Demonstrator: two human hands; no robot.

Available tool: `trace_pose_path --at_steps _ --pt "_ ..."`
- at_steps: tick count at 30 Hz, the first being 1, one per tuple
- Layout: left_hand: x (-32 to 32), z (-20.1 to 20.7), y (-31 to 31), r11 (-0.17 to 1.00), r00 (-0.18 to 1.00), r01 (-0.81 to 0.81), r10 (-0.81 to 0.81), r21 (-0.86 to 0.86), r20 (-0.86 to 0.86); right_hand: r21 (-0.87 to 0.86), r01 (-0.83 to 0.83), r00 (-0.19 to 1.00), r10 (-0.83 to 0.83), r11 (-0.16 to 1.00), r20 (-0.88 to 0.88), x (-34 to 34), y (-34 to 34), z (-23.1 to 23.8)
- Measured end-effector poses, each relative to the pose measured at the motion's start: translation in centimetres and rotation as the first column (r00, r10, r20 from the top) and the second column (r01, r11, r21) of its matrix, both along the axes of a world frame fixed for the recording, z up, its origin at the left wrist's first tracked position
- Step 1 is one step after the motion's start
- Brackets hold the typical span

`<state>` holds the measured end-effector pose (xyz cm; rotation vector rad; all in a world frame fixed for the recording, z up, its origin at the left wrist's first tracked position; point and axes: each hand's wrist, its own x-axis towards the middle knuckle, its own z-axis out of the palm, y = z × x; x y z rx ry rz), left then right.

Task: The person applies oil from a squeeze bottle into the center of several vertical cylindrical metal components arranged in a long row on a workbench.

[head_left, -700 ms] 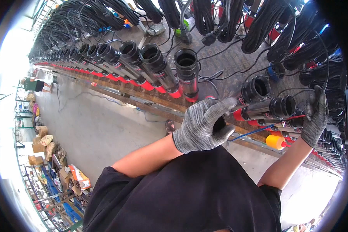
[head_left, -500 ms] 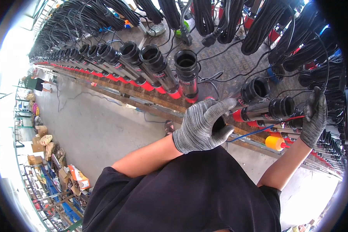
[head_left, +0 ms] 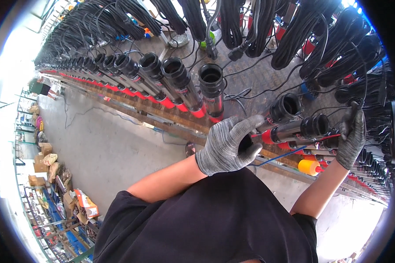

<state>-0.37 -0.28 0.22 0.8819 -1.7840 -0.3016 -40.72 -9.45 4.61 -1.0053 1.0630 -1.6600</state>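
Observation:
My left hand (head_left: 229, 147), in a grey knit glove, is wrapped round a dark tube (head_left: 245, 143) whose round mouth shows between thumb and fingers. At the right, my gloved right hand (head_left: 352, 138) is closed with its fingers pointing up. A red wire (head_left: 329, 138) runs into it, and a blue wire (head_left: 278, 158) stretches from there toward my left hand. Beside the left hand lean a black-mouthed metal tube (head_left: 289, 105) with a red base and another such tube (head_left: 315, 126). A yellow cylinder with a red tip (head_left: 308, 167) is below the wires.
A long row of upright tubes (head_left: 212, 85) with red bases lines the edge of the workbench (head_left: 250, 72). Coiled black cables (head_left: 232, 26) hang across the back and right. Cardboard boxes (head_left: 39, 164) and shelving stand at the far left, where a person (head_left: 39, 87) is partly visible.
The whole view has shifted slightly. Both hands keep nearly the same pose, the left on the tube and the right on the wire. The person far left has moved a little.

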Motion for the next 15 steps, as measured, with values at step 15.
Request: trace_pose_path --at_steps 15 --pt "0.1 0.6 0.4 0.997 0.999 -0.014 0.012 0.076 0.033 -0.025 0.044 0.998 -0.045 0.999 -0.049 2.3 1.1 0.4"
